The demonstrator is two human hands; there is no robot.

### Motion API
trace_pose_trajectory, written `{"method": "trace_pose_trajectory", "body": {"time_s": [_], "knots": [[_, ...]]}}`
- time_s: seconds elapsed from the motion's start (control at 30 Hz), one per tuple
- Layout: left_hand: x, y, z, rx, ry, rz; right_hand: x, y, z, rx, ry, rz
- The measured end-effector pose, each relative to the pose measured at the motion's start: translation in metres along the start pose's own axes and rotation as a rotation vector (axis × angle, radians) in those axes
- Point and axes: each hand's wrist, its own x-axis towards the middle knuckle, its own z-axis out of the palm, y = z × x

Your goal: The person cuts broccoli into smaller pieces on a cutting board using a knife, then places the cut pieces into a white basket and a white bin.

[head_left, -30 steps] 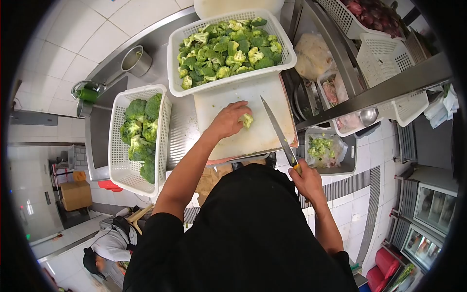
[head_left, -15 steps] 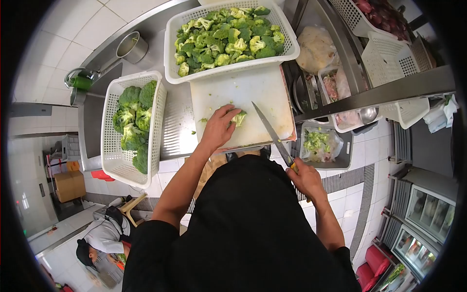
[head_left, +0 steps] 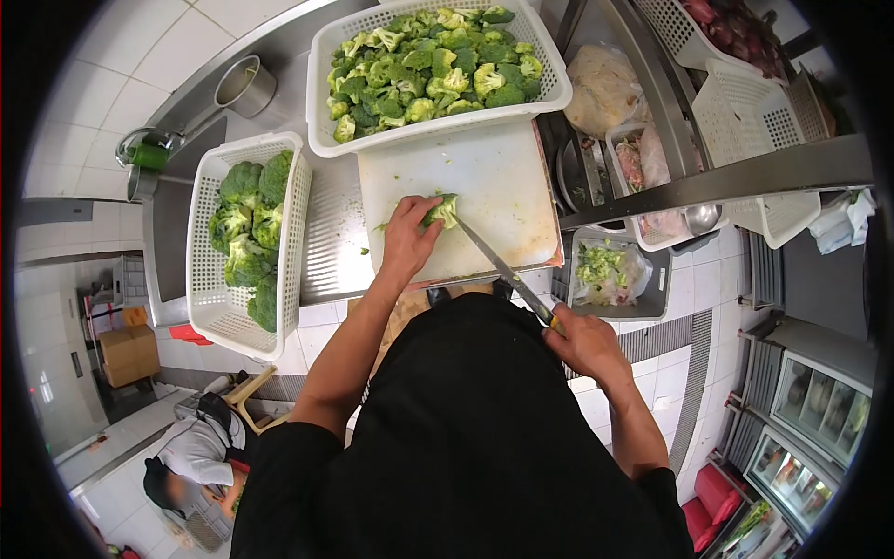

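My left hand (head_left: 411,238) grips a piece of broccoli (head_left: 444,211) on the white cutting board (head_left: 503,177), fingers curled over its left side. In my right hand (head_left: 587,343) is a long kitchen knife (head_left: 503,268), held by its yellow-marked handle. The blade points up and left, its tip touching or very close to the broccoli piece. Green crumbs lie scattered on the board. Behind it stands a white basket (head_left: 321,140) full of cut florets. To the left, a second white basket (head_left: 207,307) holds several whole broccoli heads.
A grey bin (head_left: 657,291) with trimmings in a plastic bag sits below the board's right side. A metal pot (head_left: 246,87) stands at the back left by the sink. A metal rail (head_left: 736,182) crosses at right. Lower left, another person (head_left: 196,452) bends over a basket.
The knife has swung left, bringing its tip to the broccoli piece. My left hand has shifted slightly left and turned the piece more upright. My view has moved a little.
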Motion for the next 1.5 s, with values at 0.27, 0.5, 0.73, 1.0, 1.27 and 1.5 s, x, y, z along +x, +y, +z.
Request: {"method": "trace_pose_trajectory", "body": {"time_s": [0.27,0.5,0.73,1.0,1.27,1.5], "knots": [[0.005,-0.003,-0.003,-0.038,-0.083,-0.018,0.012,-0.003,-0.007,-0.034,0.038,-0.134],[0.005,-0.002,-0.007,0.0,-0.111,-0.01,0.047,-0.019,0.016,-0.126,0.053,-0.133],[0.013,-0.006,-0.049,-0.022,-0.296,-0.184,0.043,0.001,0.019,-0.158,0.026,-0.136],[0.026,0.014,-0.014,0.222,-0.224,0.148,0.017,0.031,-0.013,-0.076,-0.084,-0.083],[0.055,0.023,-0.029,-0.052,-0.367,-0.055,-0.002,0.038,-0.023,0.201,-0.001,-0.046],[0.149,0.098,-0.108,-0.213,0.348,0.324,0.011,0.034,-0.006,0.118,0.123,-0.017]]}}
